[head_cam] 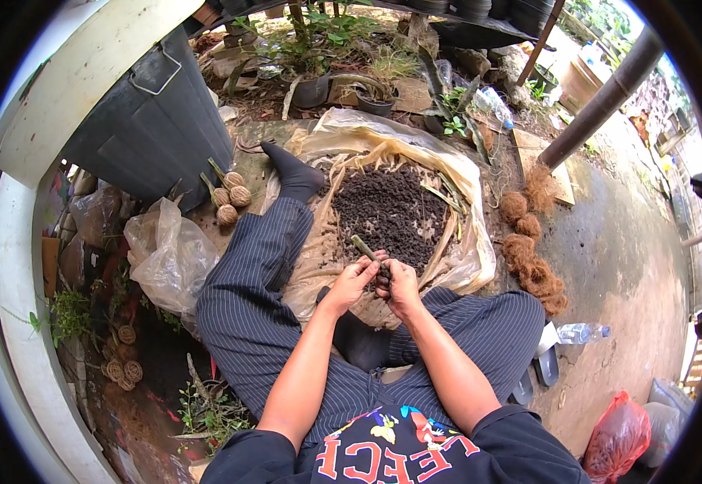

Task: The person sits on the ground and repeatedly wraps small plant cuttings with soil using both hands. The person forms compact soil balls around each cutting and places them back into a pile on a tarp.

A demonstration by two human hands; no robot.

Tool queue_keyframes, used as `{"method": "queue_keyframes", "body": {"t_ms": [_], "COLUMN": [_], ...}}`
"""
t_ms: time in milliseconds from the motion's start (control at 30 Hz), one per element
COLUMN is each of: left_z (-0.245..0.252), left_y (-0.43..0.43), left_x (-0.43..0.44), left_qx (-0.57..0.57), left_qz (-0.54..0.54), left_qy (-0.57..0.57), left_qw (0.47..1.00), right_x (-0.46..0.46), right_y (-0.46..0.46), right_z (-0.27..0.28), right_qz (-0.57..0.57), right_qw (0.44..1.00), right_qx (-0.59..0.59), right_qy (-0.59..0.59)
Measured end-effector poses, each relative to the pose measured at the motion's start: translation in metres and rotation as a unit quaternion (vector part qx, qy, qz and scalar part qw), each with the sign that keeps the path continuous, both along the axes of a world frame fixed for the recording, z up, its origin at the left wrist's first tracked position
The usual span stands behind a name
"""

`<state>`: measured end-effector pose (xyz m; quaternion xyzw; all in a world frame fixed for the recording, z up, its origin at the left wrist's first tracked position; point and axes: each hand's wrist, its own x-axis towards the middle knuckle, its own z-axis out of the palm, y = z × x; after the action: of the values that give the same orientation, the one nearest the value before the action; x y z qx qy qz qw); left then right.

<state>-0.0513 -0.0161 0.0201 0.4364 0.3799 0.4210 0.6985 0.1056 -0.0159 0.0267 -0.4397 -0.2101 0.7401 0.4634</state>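
Observation:
A short green plant cutting (363,247) tilts up to the left between my two hands. My left hand (355,283) has its fingers on the cutting. My right hand (400,285) closes around its lower end, where dark soil is packed. Under and beyond the hands, dark crumbly soil (381,206) lies spread on a wrinkled clear plastic sheet (469,242). Green stem pieces (447,196) rest at the soil's right side. Left of the sheet sit several twine-wrapped balls (240,196), some with a green stem sticking out. Brown coconut-fibre clumps (520,248) lie in a row to the right.
A large dark plastic bin (151,127) stands at the upper left, above a crumpled clear plastic bag (169,242). A bamboo pole (599,103) rises at the right. A plastic bottle (580,333), sandals (545,366) and a red bag (620,432) sit right. Potted plants (311,88) line the far side.

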Motion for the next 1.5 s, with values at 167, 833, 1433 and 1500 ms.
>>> {"method": "queue_keyframes", "body": {"t_ms": [167,833,1433,1500], "left_z": [-0.001,0.007,0.001,-0.002], "left_y": [-0.001,-0.003,0.000,0.000], "left_x": [-0.002,0.001,-0.004,-0.002], "left_qx": [-0.076,-0.097,-0.194,-0.192], "left_qz": [0.015,0.046,0.095,0.092], "left_qy": [-0.036,-0.089,-0.108,-0.104], "left_qw": [0.996,0.990,0.970,0.972], "right_x": [0.001,-0.003,0.009,0.009], "right_y": [0.003,-0.003,0.005,0.005], "right_z": [0.002,0.014,0.014,0.014], "right_qz": [-0.018,-0.005,0.028,0.021], "right_qw": [0.999,0.923,0.953,0.965], "right_qx": [-0.035,0.214,-0.116,-0.100], "right_qy": [-0.034,-0.319,0.277,0.241]}}
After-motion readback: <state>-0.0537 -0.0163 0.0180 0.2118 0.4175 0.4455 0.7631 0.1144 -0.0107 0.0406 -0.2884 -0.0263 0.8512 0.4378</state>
